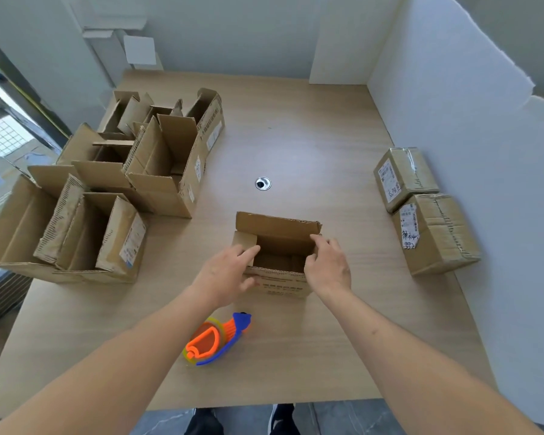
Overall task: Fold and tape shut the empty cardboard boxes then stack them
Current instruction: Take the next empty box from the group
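Note:
A small open cardboard box (280, 285) stands on the table in front of me, its far flap upright and its inside empty. My left hand (228, 274) holds the box's left side, fingers reaching over the left flap and thumb against the front wall. My right hand (327, 262) grips the right flap, fingers curled over its top edge. An orange and blue tape dispenser (217, 339) lies on the table just in front of the box, between my forearms. Two taped boxes (404, 177) (437, 233) sit side by side at the right.
Several open empty cardboard boxes (157, 164) crowd the left of the wooden table (296, 136). A round cable grommet (263, 183) sits mid-table. A white partition (484, 136) walls the right side. My shoes show below the table's near edge.

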